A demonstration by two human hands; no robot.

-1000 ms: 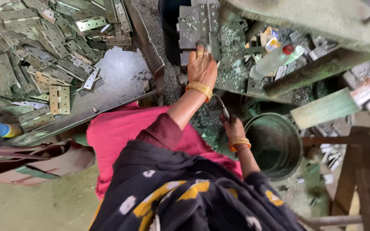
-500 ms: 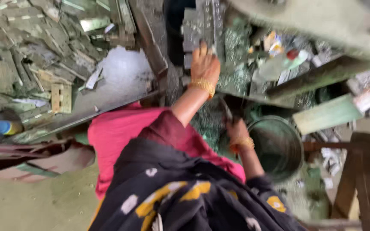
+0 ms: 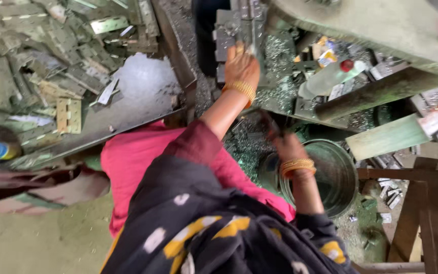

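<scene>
Hinges heap leftward; left hand presses the die block, right hand grips a rod.

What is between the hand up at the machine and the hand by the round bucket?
In the head view, between the left hand and the right hand by the bucket lies a ledge strewn with small metal scraps.

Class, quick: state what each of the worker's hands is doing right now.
Left hand: reaching up against the grey metal die block of the press; grip cannot be told.
Right hand: closed on a thin dark tool, above the metal bucket.
</scene>
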